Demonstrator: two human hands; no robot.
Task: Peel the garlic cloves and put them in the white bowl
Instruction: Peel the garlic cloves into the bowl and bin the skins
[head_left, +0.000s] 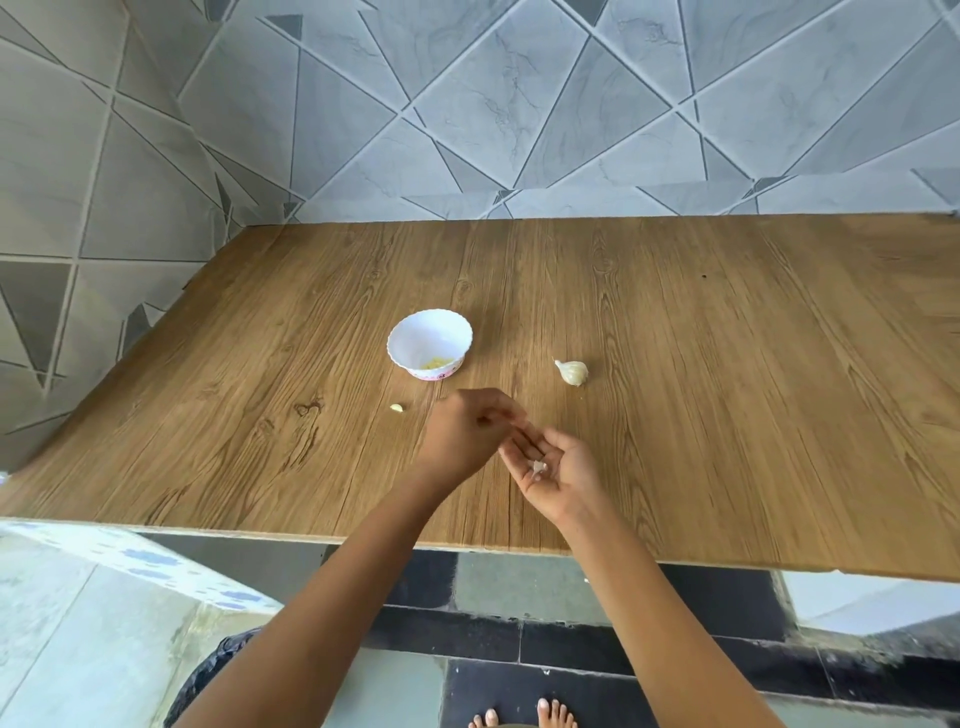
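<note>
A white bowl (430, 343) with a pink base stands mid-table and holds a few yellowish peeled cloves. To its right lies a garlic bulb (572, 372) still in its skin. One loose clove (397, 408) rests on the wood left of my hands. My right hand (556, 470) is palm up with fingers straight, and a small whitish garlic piece (538, 467) with bits of skin lies on the palm. My left hand (467, 431) hovers just left of it, fingers curled, thumb against fingertips above the right fingertips. I see nothing between them.
The wooden table (727, 415) meets a grey tiled wall at the back and left. Its front edge runs just below my wrists. My bare feet (524, 716) stand on the dark tiled floor below.
</note>
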